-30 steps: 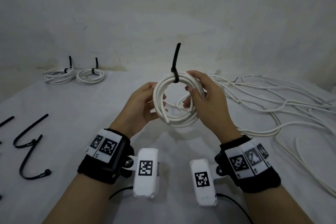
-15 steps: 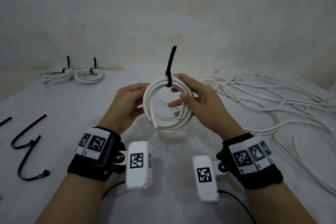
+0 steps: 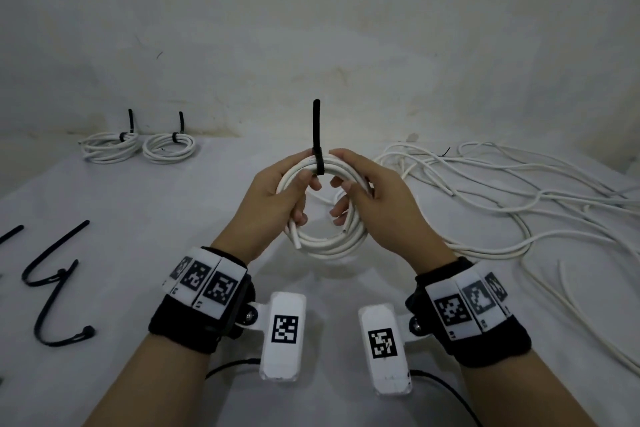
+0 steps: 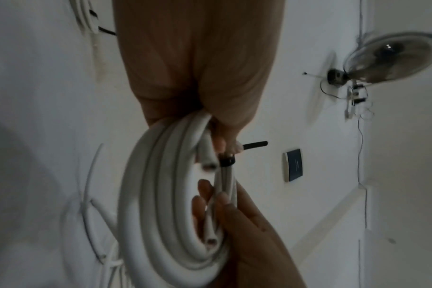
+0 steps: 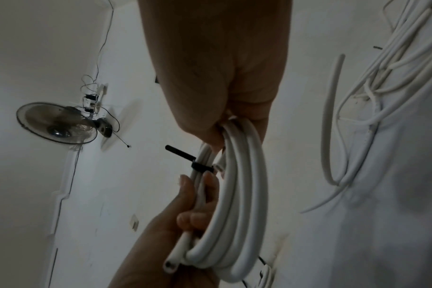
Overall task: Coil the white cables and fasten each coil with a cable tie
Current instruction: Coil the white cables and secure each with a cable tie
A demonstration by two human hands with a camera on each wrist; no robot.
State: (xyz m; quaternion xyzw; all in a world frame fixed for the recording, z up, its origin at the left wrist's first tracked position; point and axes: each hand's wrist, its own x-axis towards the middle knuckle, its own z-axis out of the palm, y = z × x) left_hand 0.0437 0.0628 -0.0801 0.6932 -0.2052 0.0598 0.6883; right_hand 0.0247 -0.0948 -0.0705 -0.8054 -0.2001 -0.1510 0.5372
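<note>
A white cable coil (image 3: 329, 246) stands upright above the table, held between both hands. A black cable tie (image 3: 318, 163) wraps its top, and the tie's tail points straight up. My left hand (image 3: 304, 199) grips the coil's left side, thumb beside the tie and fingers curled through the ring. My right hand (image 3: 346, 199) grips the right side the same way. The left wrist view shows the coil (image 4: 160, 194), the tie (image 4: 226, 161) and two cut cable ends. The right wrist view shows the coil (image 5: 237, 194) and the tie (image 5: 201, 167) between both hands.
Two tied coils (image 3: 109, 146) (image 3: 169, 147) lie at the back left by the wall. A tangle of loose white cables (image 3: 519, 191) covers the table's right side. Loose black cable ties (image 3: 52, 288) lie at the left edge.
The coil shifted slightly left. My left hand moved from the coil's outer side to grip its upper left, fingers through the ring. The tie's tail went from leaning right to upright.
</note>
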